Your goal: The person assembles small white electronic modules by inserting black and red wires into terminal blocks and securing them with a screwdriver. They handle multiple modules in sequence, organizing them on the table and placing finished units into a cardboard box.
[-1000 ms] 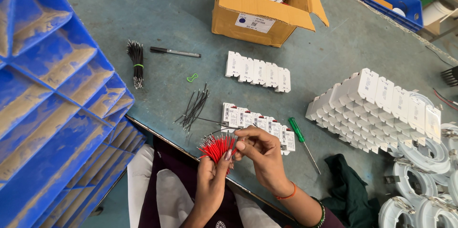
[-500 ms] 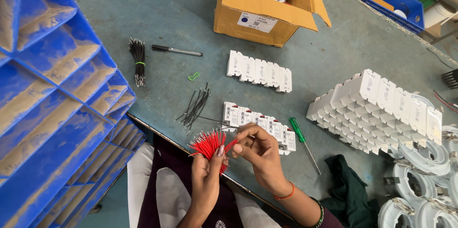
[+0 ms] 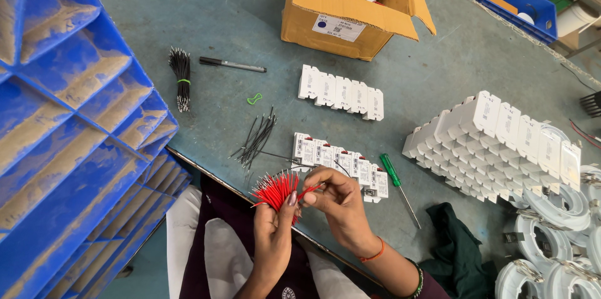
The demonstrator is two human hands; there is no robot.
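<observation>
My left hand (image 3: 275, 236) grips a fanned bundle of short red wires (image 3: 273, 189) at the table's near edge. My right hand (image 3: 337, 202) pinches a single red wire (image 3: 311, 190) beside the bundle, its tip pointing toward a row of white electrical modules (image 3: 341, 162) just beyond my fingers. A loose pile of black wires (image 3: 256, 139) lies left of that row. A green-handled screwdriver (image 3: 395, 179) rests to the right of the modules.
Another row of white modules (image 3: 341, 91) sits farther back, a large stack of them (image 3: 501, 136) at right. An open cardboard box (image 3: 350, 5), a tied black wire bundle (image 3: 181, 77), a black pen (image 3: 231, 64), blue bins (image 3: 69, 142) at left, white round parts (image 3: 551, 255).
The view has shifted slightly. My right hand has drawn one red wire out of the fanned bundle toward the right; my left hand keeps holding the bundle.
</observation>
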